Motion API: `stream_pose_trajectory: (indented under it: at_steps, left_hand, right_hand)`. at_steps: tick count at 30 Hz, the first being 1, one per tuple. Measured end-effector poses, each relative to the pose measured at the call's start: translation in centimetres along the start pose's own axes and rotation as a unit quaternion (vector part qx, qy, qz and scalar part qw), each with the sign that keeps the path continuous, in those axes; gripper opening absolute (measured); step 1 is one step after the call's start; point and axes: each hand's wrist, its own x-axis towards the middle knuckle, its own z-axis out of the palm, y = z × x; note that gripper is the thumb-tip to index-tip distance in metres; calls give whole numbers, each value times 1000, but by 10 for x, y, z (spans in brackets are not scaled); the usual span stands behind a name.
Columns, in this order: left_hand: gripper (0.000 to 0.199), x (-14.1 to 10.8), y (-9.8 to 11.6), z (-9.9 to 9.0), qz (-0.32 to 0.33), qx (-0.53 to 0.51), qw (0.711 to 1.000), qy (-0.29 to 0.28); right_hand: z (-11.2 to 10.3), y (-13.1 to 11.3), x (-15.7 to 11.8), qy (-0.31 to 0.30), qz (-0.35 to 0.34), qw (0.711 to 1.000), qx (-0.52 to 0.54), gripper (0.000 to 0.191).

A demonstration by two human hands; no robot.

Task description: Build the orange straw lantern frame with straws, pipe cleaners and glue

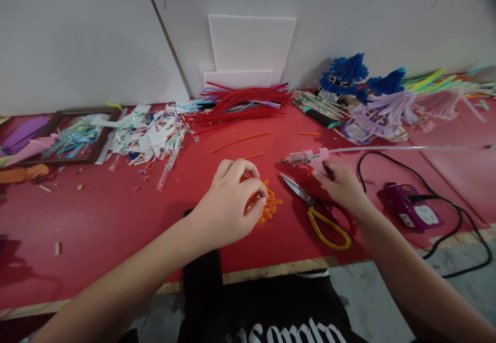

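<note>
My left hand (232, 203) is closed, its thumb and fingertips pinched together over a small heap of short orange pipe cleaner pieces (271, 206). One orange piece sticks out at the fingertips; the hand hides part of the heap. My right hand (343, 185) grips a pink glue gun (320, 158) by its handle. The gun's nozzle, crusted with residue, points left, and a long clear glue stick (395, 148) runs out of its back to the right. Between the hands, scissors (308, 197) with a yellow and a red handle lie partly opened, below the glue gun.
Loose orange pipe cleaners (240, 141) and a bundle of red ones (244, 103) lie beyond my hands. White scraps (158, 134) and a brown frame (96, 149) are left. Blue pleated pieces (344, 74) stand back right. A purple power box (413, 206) with black cord sits right.
</note>
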Motion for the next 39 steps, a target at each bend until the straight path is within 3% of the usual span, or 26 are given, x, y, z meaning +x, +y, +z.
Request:
stream_pose_trajectory:
  at_steps: [5, 10, 13, 16, 18, 26, 31, 39]
  left_hand:
    - [18, -3, 1, -4, -6, 6, 1000, 13]
    - [25, -13, -16, -13, -48, 22, 995, 88]
    - [21, -22, -31, -18, -138, -18, 986, 96]
    - [28, -28, -38, -21, -219, -96, 970, 33]
    - [31, -29, -36, -21, -234, -129, 964, 1]
    - [32, -27, -29, -16, -216, -167, 961, -39]
    - [29, -27, -32, -14, -210, -156, 965, -29]
    - [37, -25, -35, -8, -224, -226, 948, -13]
  right_hand:
    - [12, -6, 7, 1, 0, 995, -95, 27]
    - [1, -47, -1, 57, -34, 990, -121, 20]
    - [-9, -81, -13, -36, -62, 997, 9, 21]
    - [-12, -106, -26, -170, -51, 977, 115, 23]
    - [-9, -115, -32, -210, -45, 967, 140, 23]
    - [1, -121, -33, -223, -30, 959, 171, 19]
    - [2, -122, -34, -231, -9, 951, 203, 19]
    - [6, -123, -35, -232, 12, 940, 249, 19]
